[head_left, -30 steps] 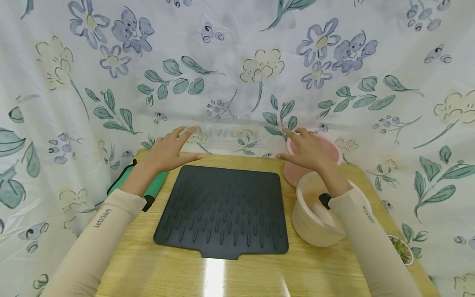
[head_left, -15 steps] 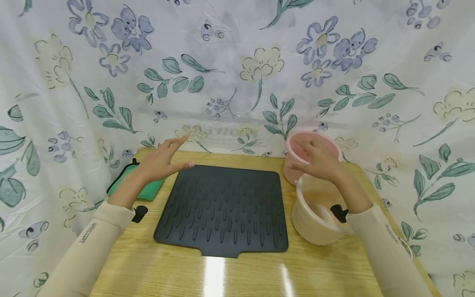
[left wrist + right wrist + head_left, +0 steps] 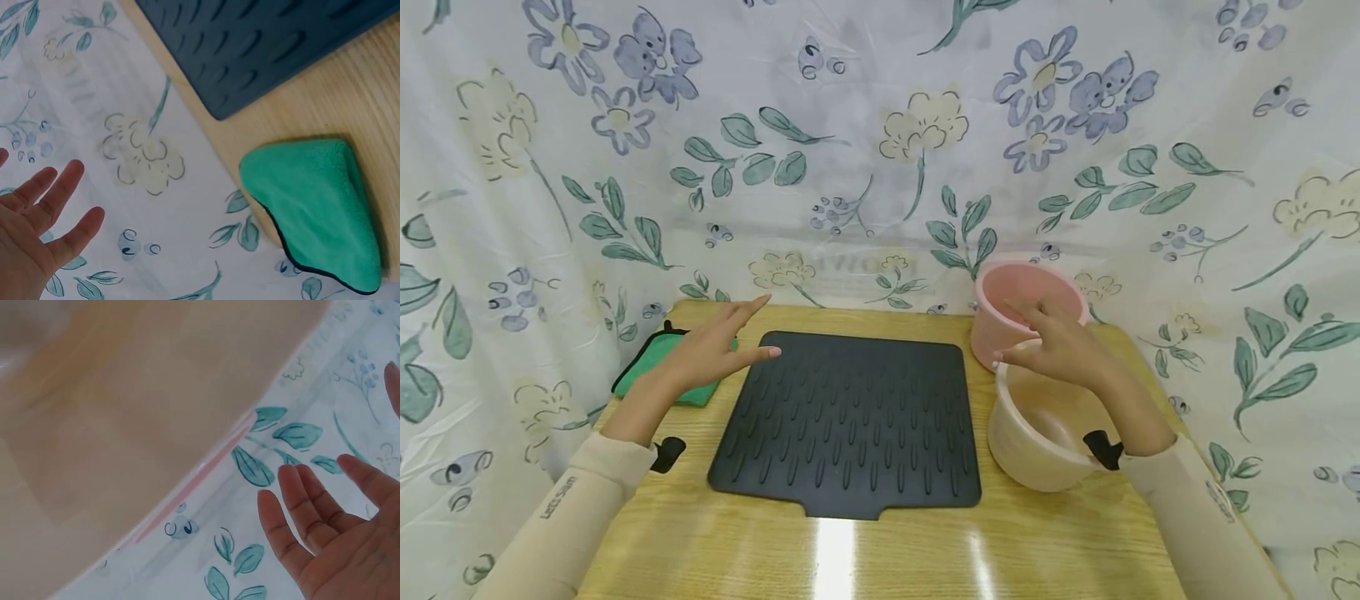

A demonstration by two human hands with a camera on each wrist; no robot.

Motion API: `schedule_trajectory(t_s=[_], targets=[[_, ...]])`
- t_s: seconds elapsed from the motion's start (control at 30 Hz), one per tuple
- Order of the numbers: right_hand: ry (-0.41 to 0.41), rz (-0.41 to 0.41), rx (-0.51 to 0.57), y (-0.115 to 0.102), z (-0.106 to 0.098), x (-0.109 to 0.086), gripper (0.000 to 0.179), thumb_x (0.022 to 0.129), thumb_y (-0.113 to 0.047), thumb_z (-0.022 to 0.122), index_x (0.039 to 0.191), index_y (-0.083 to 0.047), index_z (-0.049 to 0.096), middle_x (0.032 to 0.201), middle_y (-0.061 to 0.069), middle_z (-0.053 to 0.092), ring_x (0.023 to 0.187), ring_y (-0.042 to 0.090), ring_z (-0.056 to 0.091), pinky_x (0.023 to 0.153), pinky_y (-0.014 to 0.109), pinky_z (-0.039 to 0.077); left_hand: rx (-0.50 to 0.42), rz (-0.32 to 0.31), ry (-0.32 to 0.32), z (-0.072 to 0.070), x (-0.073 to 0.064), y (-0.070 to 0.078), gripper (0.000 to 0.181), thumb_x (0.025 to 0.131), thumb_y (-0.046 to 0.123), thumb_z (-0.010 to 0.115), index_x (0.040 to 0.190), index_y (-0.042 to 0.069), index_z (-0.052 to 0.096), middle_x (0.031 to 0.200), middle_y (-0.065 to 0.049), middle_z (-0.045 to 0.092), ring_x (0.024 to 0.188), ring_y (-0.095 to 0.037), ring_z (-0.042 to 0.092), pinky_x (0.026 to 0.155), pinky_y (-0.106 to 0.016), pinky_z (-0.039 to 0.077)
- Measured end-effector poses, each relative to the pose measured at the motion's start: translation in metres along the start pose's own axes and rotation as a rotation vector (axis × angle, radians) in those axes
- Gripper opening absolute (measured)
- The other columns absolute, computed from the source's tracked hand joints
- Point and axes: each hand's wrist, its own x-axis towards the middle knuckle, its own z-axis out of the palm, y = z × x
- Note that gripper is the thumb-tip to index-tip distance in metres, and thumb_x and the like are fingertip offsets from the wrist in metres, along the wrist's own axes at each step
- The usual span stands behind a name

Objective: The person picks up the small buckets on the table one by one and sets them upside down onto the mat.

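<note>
My left hand [image 3: 707, 348] hovers with fingers extended over the green cloth [image 3: 702, 394], left of the black ridged mat [image 3: 846, 425]. Nothing is in its grasp; the left wrist view shows its spread fingers [image 3: 65, 187] well apart from the folded cloth with its dark edging. On the other side, my right hand [image 3: 1063, 346] is held above the cream tub [image 3: 1033, 458] and overlaps the pink tub [image 3: 991, 333] behind it. Its fingers are relaxed and hold nothing. Up close in the right wrist view, the cream tub's wall [image 3: 144, 425] fills the upper left.
A wooden table [image 3: 917, 554] bears the mat, cloth and tubs. White floral curtain [image 3: 865, 108] hangs behind the table and along both sides. The mat has a tab at its near edge.
Both hands have drawn apart and come lower, toward the person. More of the green cloth and pink tub shows. The small potted plant at right has passed behind the right sleeve.
</note>
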Motion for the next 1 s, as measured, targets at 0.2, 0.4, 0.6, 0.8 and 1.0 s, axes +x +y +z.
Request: schedule_trajectory(t_s=[0.2,0.4,0.6,0.8,1.0], targets=[[-0.03,0.043,0.035,0.002,-0.004,-0.008,0.078,0.092,-0.043,0.069,0.155,-0.014,0.034,0.142,0.022,0.046,0.12,0.043,0.056,0.096,0.059,0.045,-0.005,0.011,0.008,0.003,-0.003,-0.003,0.087,0.093,0.06,0.058,0.161,0.029,0.013,0.159,-0.019,0.025,0.126,-0.044,0.049,0.092,-0.068,0.041],[0.032,-0.024,0.03,0.004,-0.004,-0.015,0.075,0.089,-0.036,0.074,0.151,-0.011,0.041,0.132,0.023,0.047,0.112,0.043,0.061,0.092,0.057,0.048,-0.022,-0.004,-0.007,0.006,-0.009,-0.006,0.086,0.093,0.059,0.058,0.161,0.03,0.012,0.16,-0.02,0.024,0.13,-0.045,0.046,0.094,-0.071,0.039],[0.041,-0.054,-0.007,0.006,-0.002,-0.022,0.075,0.088,-0.036,0.076,0.149,-0.007,0.042,0.119,0.023,0.052,0.099,0.036,0.063,0.085,0.052,0.051,-0.033,-0.007,-0.019,0.012,-0.017,-0.012,0.086,0.094,0.057,0.058,0.161,0.028,0.011,0.157,-0.026,0.026,0.132,-0.052,0.041,0.093,-0.073,0.038],[0.038,-0.037,-0.047,0.003,-0.004,-0.031,0.081,0.086,-0.04,0.077,0.151,-0.011,0.041,0.123,0.02,0.051,0.099,0.035,0.062,0.083,0.052,0.051,-0.06,0.008,-0.013,0.022,-0.023,-0.022,0.089,0.093,0.056,0.062,0.161,0.026,0.014,0.153,-0.022,0.031,0.125,-0.042,0.049,0.087,-0.067,0.044],[0.051,-0.037,-0.093,0.001,-0.006,-0.044,0.083,0.084,-0.039,0.079,0.151,-0.009,0.041,0.12,0.016,0.053,0.098,0.031,0.06,0.074,0.043,0.05,-0.104,0.028,-0.013,0.035,-0.035,-0.029,0.088,0.092,0.051,0.066,0.16,0.022,0.018,0.151,-0.022,0.033,0.123,-0.041,0.052,0.085,-0.063,0.047]])
